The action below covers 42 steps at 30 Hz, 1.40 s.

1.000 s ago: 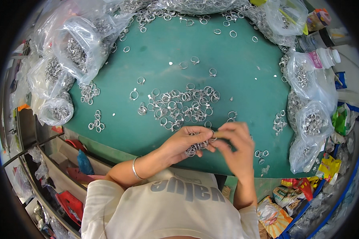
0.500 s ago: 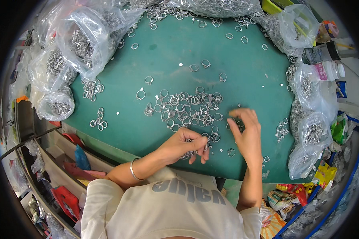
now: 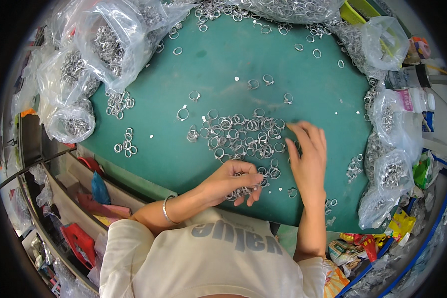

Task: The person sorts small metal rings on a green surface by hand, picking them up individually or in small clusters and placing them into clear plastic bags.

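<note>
Silver-coloured metal rings [image 3: 243,136] lie in a loose heap on the green tabletop in front of me. My left hand [image 3: 233,184] is closed around a bunch of rings [image 3: 244,191] at the near side of the heap; some show beneath its thumb and fingers. To the right, my right hand [image 3: 309,154] reaches over the heap's edge with thumb and forefinger apart. A ring lies partly hidden between those two fingers, and I see nothing gripped. One single ring [image 3: 292,192] rests just below my right hand.
Clear plastic bags [image 3: 109,49] full of rings crowd the far left, and more bags [image 3: 395,171] line the right edge. Small ring clusters [image 3: 126,144] lie apart on the green tabletop [image 3: 154,174]. A yellow-green bin [image 3: 357,11] stands at the far right, near a white bottle [image 3: 417,101].
The whole view has shifted slightly. My right hand has moved a little farther forward, its fingers reaching to the heap's right edge. My left hand keeps its bunch of rings in nearly the same place.
</note>
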Available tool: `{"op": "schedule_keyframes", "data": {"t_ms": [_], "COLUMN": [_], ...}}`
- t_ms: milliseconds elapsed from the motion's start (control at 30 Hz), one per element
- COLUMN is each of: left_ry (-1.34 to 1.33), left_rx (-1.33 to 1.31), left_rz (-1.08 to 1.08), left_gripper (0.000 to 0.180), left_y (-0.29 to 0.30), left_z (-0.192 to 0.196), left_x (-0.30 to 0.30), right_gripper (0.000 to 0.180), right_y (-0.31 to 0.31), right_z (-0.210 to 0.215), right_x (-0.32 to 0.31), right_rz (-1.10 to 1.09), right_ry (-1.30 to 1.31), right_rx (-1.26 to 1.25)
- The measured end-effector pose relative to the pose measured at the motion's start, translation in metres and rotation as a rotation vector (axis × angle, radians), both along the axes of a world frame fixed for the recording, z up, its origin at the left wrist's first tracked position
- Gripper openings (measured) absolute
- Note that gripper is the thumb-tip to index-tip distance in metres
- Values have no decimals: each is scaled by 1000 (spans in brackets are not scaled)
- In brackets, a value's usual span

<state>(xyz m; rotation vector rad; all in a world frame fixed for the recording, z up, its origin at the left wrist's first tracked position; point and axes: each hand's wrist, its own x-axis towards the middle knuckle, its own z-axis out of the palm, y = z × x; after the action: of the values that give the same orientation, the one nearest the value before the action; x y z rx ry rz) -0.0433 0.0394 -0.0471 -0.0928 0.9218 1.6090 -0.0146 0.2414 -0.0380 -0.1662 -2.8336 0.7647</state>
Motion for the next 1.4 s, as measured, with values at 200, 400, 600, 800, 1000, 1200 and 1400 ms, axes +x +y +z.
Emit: {"op": "schedule_keyframes", "data": {"t_ms": [200, 400, 600, 800, 1000, 1200, 1400], "left_ry": [7, -193, 28, 113, 29, 6, -38], "left_rx": [3, -35, 67, 238, 218, 66, 74], "left_rz": [-8, 147, -6, -75, 66, 90, 111], "left_gripper": [32, 29, 14, 13, 13, 12, 13], "left_y": [-3, -8, -13, -21, -19, -19, -15], "left_z": [5, -7, 0, -2, -9, -2, 3], "left_x": [6, 16, 7, 8, 18, 15, 16], "right_gripper": [23, 22, 19, 12, 9, 17, 25], "right_y": [1, -21, -29, -16, 2, 10, -3], "right_z": [-10, 26, -4, -13, -6, -7, 7], "right_x": [-1, 32, 1, 16, 41, 46, 39], "right_rz": [70, 348, 37, -11, -251, -283, -147], "right_ry": [44, -146, -97, 26, -106, -139, -62], "right_rx": [-38, -473, -322, 32, -419, -259, 114]}}
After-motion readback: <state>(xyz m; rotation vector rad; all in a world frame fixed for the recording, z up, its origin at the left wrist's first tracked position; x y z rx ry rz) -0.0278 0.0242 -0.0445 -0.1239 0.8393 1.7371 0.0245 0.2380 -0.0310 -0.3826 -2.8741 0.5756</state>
